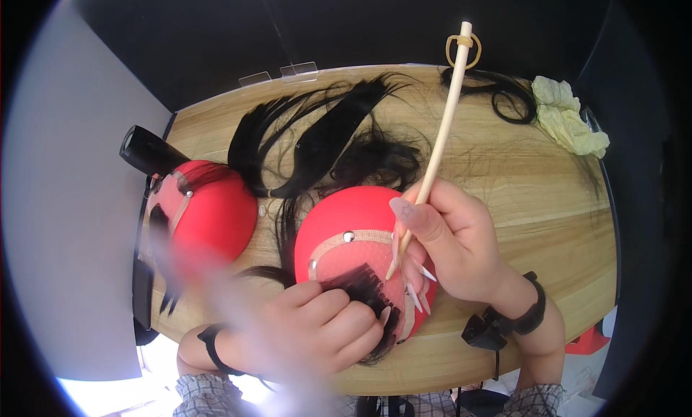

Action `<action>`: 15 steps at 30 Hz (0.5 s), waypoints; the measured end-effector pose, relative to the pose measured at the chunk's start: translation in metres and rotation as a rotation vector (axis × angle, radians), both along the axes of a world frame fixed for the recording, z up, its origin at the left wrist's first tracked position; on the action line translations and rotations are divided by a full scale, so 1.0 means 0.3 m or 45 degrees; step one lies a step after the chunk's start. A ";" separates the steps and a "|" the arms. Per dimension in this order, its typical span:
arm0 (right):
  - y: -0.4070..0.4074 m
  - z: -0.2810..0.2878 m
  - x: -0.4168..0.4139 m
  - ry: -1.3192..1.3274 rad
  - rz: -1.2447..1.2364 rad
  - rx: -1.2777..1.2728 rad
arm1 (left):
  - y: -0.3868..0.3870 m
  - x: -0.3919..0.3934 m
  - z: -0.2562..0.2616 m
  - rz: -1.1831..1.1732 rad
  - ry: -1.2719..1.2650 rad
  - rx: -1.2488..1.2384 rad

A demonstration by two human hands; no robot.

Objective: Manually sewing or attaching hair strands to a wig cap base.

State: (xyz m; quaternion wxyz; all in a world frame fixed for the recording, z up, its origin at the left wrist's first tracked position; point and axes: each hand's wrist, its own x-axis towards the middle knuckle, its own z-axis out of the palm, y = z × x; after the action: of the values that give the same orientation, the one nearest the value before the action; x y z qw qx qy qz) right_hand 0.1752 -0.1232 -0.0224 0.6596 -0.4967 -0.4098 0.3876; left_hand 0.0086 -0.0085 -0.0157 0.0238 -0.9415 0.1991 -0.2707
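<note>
A red dome-shaped head form (346, 209) bears pinkish netting (346, 257) edged by a beige tape with round-headed pins. Black hair (359, 282) is attached to the netting in short rows. My left hand (330, 330) lies over this hair at the near side of the form, fingers curled and pressing it down; its fingertips are mostly hidden. My right hand (454, 238) grips a thin pale wooden stick (446, 125) between thumb and fingers. The stick's lower tip is at the netting beside the hair. A yellowish rubber band (476, 52) is wound round its upper end.
A second red form (221, 217) with netting and hair stands at the left by a black cylindrical object (154, 149). Long black hair bundles (330, 130) lie behind the forms on the wooden table (551, 211). Crumpled pale yellow material (567, 117) lies at the back right. Dark panels surround the table.
</note>
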 end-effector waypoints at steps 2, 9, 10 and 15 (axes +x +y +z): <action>-0.002 0.009 0.000 0.089 0.032 -0.019 | 0.001 -0.001 0.004 -0.004 0.006 0.004; -0.001 0.020 0.008 0.164 0.071 -0.051 | -0.001 0.002 -0.001 0.002 -0.011 -0.002; -0.001 0.023 0.006 0.117 0.060 -0.057 | -0.002 0.002 0.002 0.003 -0.009 -0.002; 0.026 0.026 0.005 -0.147 0.030 -0.101 | 0.005 0.000 0.002 -0.003 0.021 -0.012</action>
State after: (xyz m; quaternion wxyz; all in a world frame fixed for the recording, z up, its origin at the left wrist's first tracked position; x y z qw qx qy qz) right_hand 0.1768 -0.1154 -0.0145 0.6101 -0.5392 -0.4372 0.3820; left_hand 0.0086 -0.0071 -0.0151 0.0174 -0.9437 0.1990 -0.2638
